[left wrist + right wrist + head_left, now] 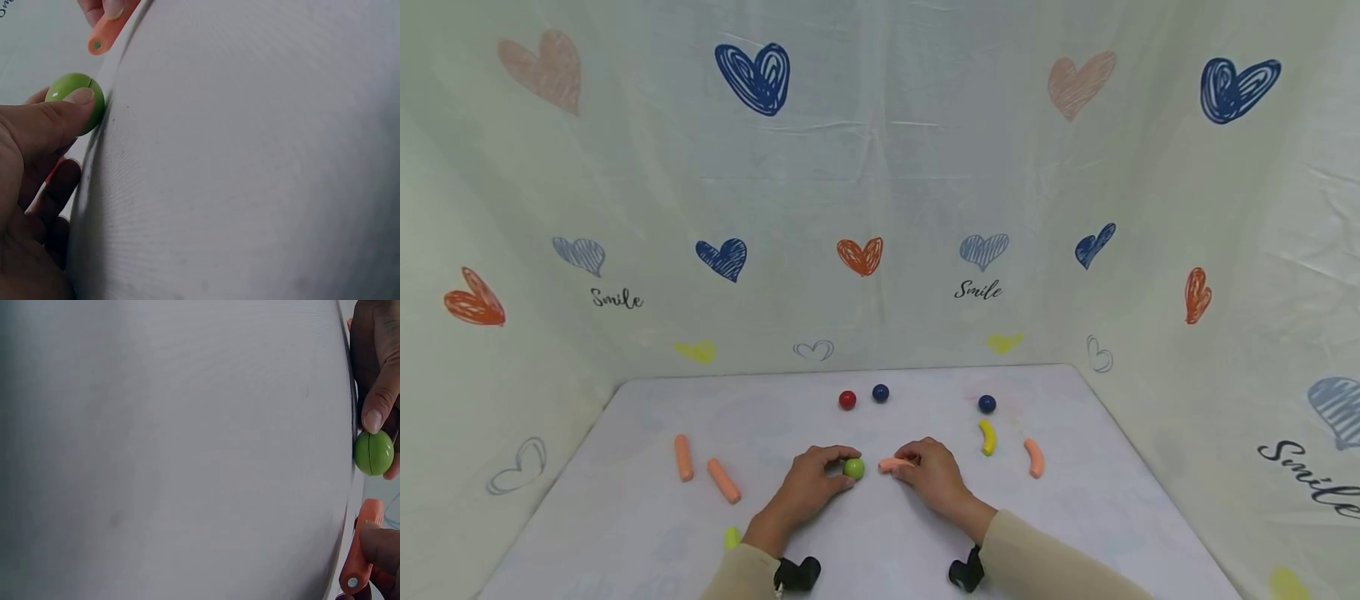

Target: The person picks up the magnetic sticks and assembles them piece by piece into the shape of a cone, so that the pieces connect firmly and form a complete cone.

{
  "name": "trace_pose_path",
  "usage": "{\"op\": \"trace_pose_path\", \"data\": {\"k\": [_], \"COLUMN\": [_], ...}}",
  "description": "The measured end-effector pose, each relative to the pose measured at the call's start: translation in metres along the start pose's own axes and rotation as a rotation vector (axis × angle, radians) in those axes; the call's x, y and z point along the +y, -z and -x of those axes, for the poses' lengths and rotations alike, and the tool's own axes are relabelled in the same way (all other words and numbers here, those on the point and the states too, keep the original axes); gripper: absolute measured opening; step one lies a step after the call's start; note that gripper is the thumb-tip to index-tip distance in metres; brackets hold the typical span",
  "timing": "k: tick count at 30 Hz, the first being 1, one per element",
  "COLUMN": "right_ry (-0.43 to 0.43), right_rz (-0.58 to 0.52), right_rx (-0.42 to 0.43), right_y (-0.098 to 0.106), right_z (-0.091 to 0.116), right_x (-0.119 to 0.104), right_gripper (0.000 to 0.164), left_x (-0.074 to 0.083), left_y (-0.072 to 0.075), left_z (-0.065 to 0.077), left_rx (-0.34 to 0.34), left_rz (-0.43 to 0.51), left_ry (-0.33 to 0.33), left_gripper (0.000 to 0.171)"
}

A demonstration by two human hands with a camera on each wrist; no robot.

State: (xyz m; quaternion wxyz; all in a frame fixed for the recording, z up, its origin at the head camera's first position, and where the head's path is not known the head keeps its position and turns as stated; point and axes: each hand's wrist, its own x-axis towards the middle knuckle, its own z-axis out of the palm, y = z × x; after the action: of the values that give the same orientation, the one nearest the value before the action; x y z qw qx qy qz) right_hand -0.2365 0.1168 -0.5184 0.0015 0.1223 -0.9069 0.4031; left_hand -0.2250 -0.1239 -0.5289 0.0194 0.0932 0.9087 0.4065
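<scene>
Near the middle of the table, my left hand (808, 486) pinches a green ball (853, 468) between thumb and fingers. The ball seems to rest on the table. A dark seam line runs across the ball (374, 455) in the right wrist view. Just to its right, my right hand (937, 479) holds an orange magnetic building rod (889, 464) between thumb and fingers, one end pointing at the ball. A small round disc shows in the end of the rod (105, 36) in the left wrist view. A narrow gap separates rod and ball.
Behind the hands lie a red ball (847, 400) and a blue ball (881, 392). Right: another blue ball (987, 404), a yellow curved rod (988, 437), an orange curved rod (1034, 458). Left: two orange rods (682, 457). A yellow-green piece (732, 537) lies beside the left forearm.
</scene>
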Motion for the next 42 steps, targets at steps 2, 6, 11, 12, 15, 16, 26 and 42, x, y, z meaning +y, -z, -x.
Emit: {"op": "trace_pose_path", "data": {"k": [2,6,11,12,15,16,26,42], "right_ry": [-0.002,-0.01,-0.014,-0.012,-0.011,-0.019,-0.035,0.013], "right_rz": [-0.01,-0.02,-0.007,-0.005,0.002,0.002,0.007,-0.044], "right_rx": [0.01,0.028,0.028,0.029,0.034,0.034,-0.013,-0.151], "right_y": [-0.005,-0.012,-0.019,-0.019,-0.021,-0.02,-0.019,-0.017], "right_z": [-0.003,-0.008,-0.01,-0.01,-0.01,-0.01,-0.007,0.016], "right_x": [-0.003,-0.009,-0.014,-0.015,-0.016,-0.016,-0.018,-0.019], "right_gripper": [0.018,0.018,0.02,0.021,0.022,0.022,0.017,0.014], "left_x": [0.0,0.0,0.0,-0.001,-0.001,-0.001,-0.001,0.003], "left_y": [0.0,0.0,0.0,0.0,0.0,0.0,-0.002,-0.003], "left_z": [0.0,-0.001,-0.001,-0.001,-0.001,-0.001,0.0,0.003], "left_rx": [-0.003,-0.009,-0.007,-0.004,0.007,0.01,0.048,0.037], "left_rz": [-0.003,-0.007,-0.006,-0.005,-0.011,-0.008,0.019,0.036], "left_ry": [0.002,0.0,-0.014,-0.017,-0.036,-0.039,-0.064,-0.06], "left_gripper": [0.035,0.036,0.036,0.036,0.035,0.035,0.032,0.033]}}
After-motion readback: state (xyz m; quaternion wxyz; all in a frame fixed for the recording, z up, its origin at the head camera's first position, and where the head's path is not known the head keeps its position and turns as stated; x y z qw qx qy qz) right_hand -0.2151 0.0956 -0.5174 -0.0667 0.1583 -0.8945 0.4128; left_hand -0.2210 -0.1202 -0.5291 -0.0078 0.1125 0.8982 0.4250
